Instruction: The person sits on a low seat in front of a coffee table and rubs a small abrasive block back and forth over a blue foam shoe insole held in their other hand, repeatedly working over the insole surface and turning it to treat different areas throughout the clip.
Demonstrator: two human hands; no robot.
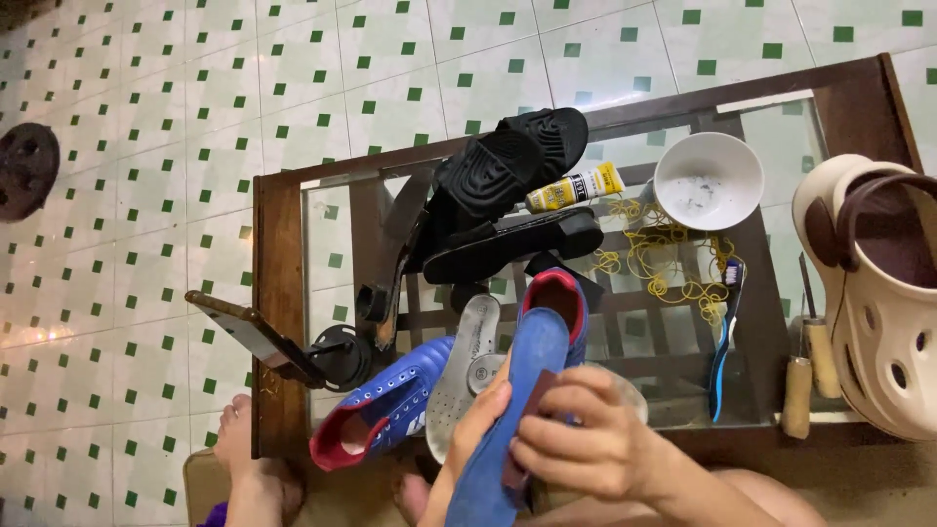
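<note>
A phone [241,332] on a stand leans at 9 o'clock of the glass table [276,293]. 1 blue shoe [386,410] lies just right. The left hand [475,429] cups a blue insole [512,390] from below; the right hand [586,444] pinches a dark block [522,429] against it. At 3 o'clock sits a beige clog [878,332].
</note>
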